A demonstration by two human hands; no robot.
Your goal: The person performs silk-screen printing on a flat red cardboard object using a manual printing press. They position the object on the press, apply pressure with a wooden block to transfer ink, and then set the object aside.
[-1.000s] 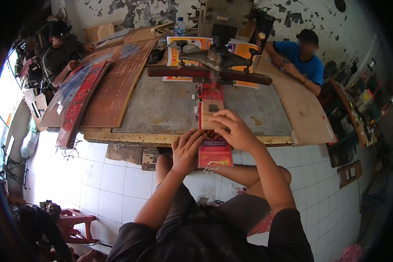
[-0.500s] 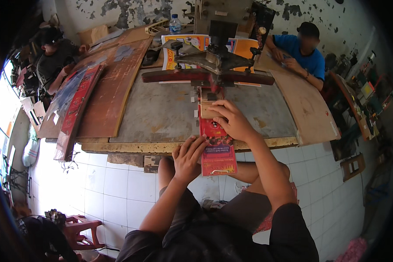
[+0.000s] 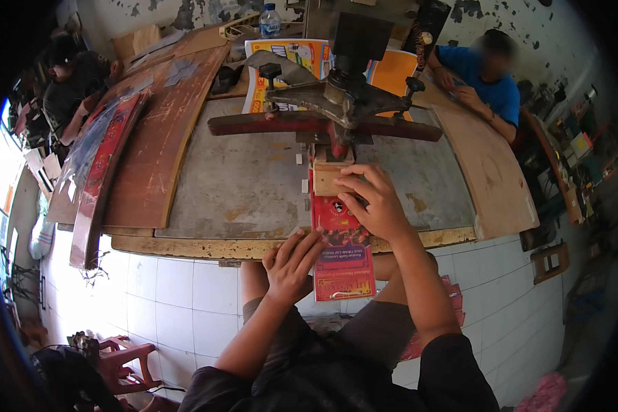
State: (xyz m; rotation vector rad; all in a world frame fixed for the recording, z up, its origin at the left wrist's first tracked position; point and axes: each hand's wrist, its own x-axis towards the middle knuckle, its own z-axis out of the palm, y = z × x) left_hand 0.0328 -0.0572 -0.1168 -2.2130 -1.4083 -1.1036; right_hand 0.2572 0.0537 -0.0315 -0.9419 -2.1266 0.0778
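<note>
A long red and purple printed package strip (image 3: 345, 271) lies on the grey metal tabletop, its near end sticking out past the front edge. My left hand (image 3: 292, 264) is at the strip's left side by the table edge, fingertips over its border; the thumb is hidden. On the strip's far part rests a wooden block (image 3: 328, 180), held at its right side by the bent fingers of my right hand (image 3: 380, 206). Just beyond the block, the red foot of a heavy metal press (image 3: 342, 103) comes down; whether it touches the block I cannot tell.
Small white pieces (image 3: 305, 186) are stuck left of the strip. Brown boards (image 3: 165, 151) and a long red bundle (image 3: 103, 178) lie at the left, a wooden board (image 3: 491, 178) at the right. A person in blue (image 3: 484, 89) and another in dark clothes (image 3: 72, 82) sit at the sides.
The whole view has shifted slightly, so the table and press look nearer. My hands, the block and the strip keep nearly the same places relative to each other.
</note>
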